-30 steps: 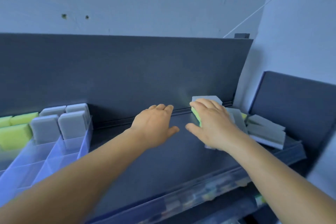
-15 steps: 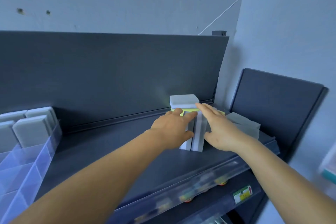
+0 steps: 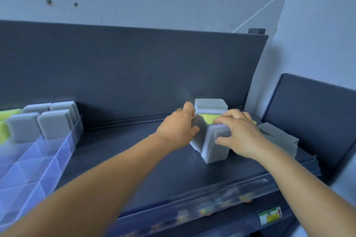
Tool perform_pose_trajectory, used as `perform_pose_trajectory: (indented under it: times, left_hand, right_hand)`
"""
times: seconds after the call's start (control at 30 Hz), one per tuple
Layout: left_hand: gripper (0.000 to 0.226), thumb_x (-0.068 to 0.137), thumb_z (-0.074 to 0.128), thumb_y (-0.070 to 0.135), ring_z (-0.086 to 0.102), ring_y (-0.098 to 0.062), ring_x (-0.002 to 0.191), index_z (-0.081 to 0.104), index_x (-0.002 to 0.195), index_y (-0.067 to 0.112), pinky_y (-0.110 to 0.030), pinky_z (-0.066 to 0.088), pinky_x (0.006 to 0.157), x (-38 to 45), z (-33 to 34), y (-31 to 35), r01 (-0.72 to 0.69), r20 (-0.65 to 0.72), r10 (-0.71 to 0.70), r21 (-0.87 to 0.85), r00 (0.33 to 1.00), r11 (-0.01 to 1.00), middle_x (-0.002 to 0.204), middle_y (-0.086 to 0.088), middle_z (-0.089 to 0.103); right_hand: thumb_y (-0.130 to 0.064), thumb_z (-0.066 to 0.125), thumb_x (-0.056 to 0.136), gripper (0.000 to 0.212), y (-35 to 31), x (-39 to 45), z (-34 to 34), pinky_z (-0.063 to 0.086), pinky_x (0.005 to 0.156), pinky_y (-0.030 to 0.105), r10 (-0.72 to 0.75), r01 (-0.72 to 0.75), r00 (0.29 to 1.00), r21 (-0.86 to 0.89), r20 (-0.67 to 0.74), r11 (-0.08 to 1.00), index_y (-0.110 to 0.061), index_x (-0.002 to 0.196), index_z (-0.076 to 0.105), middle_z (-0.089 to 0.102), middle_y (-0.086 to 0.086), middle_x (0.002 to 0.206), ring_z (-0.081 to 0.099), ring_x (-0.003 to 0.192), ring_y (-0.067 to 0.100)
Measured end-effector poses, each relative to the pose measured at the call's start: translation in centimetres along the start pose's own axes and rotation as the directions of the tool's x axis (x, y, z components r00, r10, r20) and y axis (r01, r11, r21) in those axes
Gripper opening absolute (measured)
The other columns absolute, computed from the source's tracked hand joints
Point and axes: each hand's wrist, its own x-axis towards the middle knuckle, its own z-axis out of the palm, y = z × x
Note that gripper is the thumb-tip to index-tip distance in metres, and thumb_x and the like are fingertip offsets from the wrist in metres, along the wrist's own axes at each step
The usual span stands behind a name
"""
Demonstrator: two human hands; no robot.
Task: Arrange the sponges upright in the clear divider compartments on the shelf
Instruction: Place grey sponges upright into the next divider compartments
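Observation:
On the dark shelf [image 3: 154, 163] at the right stands a cluster of loose sponges. My left hand [image 3: 178, 127] grips a grey sponge [image 3: 198, 134] tilted to the left. My right hand [image 3: 238, 132] holds a second grey sponge [image 3: 215, 146] upright next to it. Behind them stand a taller grey sponge [image 3: 210, 105] and a yellow-green sponge [image 3: 207, 117]. More grey sponges [image 3: 277, 136] lie flat behind my right hand. The clear divider [image 3: 38, 161] sits at the left, with grey sponges [image 3: 48, 121] upright in its back compartments and a yellow-green one [image 3: 2, 127] at the frame edge.
A dark back panel [image 3: 134, 75] closes the shelf behind, and a dark side panel [image 3: 312, 117] stands at the right. A clear strip [image 3: 212, 206] runs along the shelf's front edge, with a price label [image 3: 269, 216] on the lower shelf.
Both hands have closed on grey sponges in the right cluster. The left one is now pulled apart and tilted away from the right one. The view has swung slightly back to the left.

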Motion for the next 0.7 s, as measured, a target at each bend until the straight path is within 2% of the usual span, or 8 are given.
perform_pose_trajectory:
  times: [0.1,0.13,0.23,0.33,0.47,0.6,0.7]
  left_hand:
    - [0.044,0.091,0.056,0.026,0.055,-0.029,0.102,0.036,0.129,0.015,-0.036,0.046,0.083,-0.6,-1.7,-1.2,0.041,-0.055,-0.039,0.030,0.998,0.999,0.115,-0.007,0.054]
    - [0.046,0.091,0.055,0.026,0.055,-0.029,0.106,0.037,0.132,0.015,-0.036,0.046,0.084,-0.8,-2.4,-1.8,0.053,-0.074,-0.048,0.056,0.996,0.997,0.119,-0.006,0.054]
    - [0.034,0.090,0.055,0.025,0.056,-0.027,0.104,0.049,0.122,0.016,-0.034,0.047,0.082,-1.8,-4.6,-4.2,0.087,-0.112,-0.073,0.127,0.991,0.988,0.114,-0.003,0.056]
    - [0.034,0.088,0.057,0.024,0.056,-0.025,0.105,0.052,0.122,0.020,-0.036,0.048,0.086,-3.7,-6.9,-6.8,0.128,-0.150,-0.109,0.127,0.983,0.984,0.115,0.000,0.057]
    - [0.037,0.087,0.059,0.023,0.055,-0.021,0.108,0.052,0.124,0.024,-0.032,0.046,0.086,-6.7,-10.3,-10.0,0.168,-0.229,-0.139,0.114,0.964,0.979,0.118,0.003,0.060]
    - [0.036,0.088,0.058,0.021,0.055,-0.022,0.107,0.053,0.123,0.023,-0.031,0.044,0.084,-9.7,-13.8,-13.3,0.221,-0.302,-0.171,0.142,0.938,0.965,0.119,0.001,0.061]
    - [0.036,0.088,0.058,0.020,0.055,-0.024,0.108,0.053,0.123,0.023,-0.033,0.045,0.086,-11.7,-16.5,-16.1,0.269,-0.333,-0.201,0.172,0.921,0.948,0.119,0.001,0.061]
  right_hand:
    - [-0.033,0.064,0.085,0.046,-1.5,0.6,0.0,0.033,0.084,0.025,-0.048,0.048,0.999,0.081,-0.003,0.996,-0.034,0.129,0.051,0.049,-0.011,0.131,0.044,0.117,0.015]
    - [-0.032,0.063,0.086,0.045,-2.3,0.7,0.0,0.034,0.082,0.026,-0.061,0.061,0.998,0.106,-0.011,0.993,-0.034,0.129,0.050,0.050,-0.011,0.129,0.046,0.114,0.014]
    - [-0.029,0.060,0.089,0.041,-4.9,1.3,0.2,0.041,0.079,0.029,-0.093,0.102,0.994,0.183,-0.060,0.978,-0.038,0.128,0.051,0.050,-0.010,0.123,0.047,0.100,0.013]
    - [-0.029,0.059,0.089,0.041,-7.9,1.9,0.6,0.037,0.066,0.023,-0.137,0.157,0.985,0.217,-0.105,0.964,-0.038,0.129,0.051,0.047,-0.012,0.119,0.045,0.087,0.009]
    - [-0.028,0.059,0.090,0.044,-12.6,2.6,1.4,0.035,0.080,0.025,-0.223,0.257,0.961,0.242,-0.162,0.936,-0.033,0.132,0.051,0.047,-0.010,0.128,0.046,0.103,0.010]
    - [-0.025,0.059,0.090,0.044,-17.6,3.0,2.3,0.031,0.081,0.022,-0.296,0.344,0.933,0.269,-0.204,0.900,-0.031,0.133,0.050,0.044,-0.012,0.128,0.040,0.098,0.005]
    - [-0.024,0.059,0.091,0.044,-21.4,3.1,2.8,0.032,0.079,0.021,-0.333,0.393,0.915,0.306,-0.229,0.867,-0.032,0.133,0.049,0.045,-0.012,0.125,0.043,0.097,0.006]
